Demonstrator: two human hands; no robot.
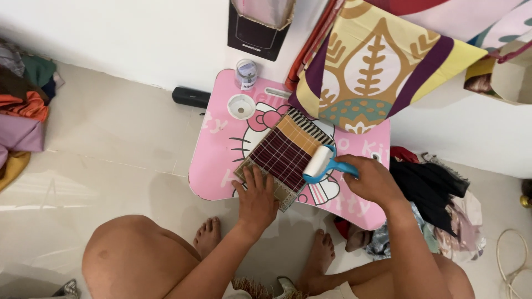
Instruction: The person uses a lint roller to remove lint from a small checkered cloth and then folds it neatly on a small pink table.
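Pressing flat with spread fingers, the left hand (256, 200) pins folded checked cloth (285, 152) on the pink table (213, 160), the right hand (372, 178) grips a blue-handled lint roller (320, 162) on the cloth, and beyond stand a clear jar (246, 73), contents unclear, beside its white lid (241, 106).

Table's left half (213, 160) lies open — jar (246, 73) and lid (241, 106) crowd its far corner.

Woven checked cloth (285, 155) lies matt on the glossy pink plastic bench (213, 160); the lint roller (320, 161) has a blue plastic handle; floor tiles (111, 144) shine.
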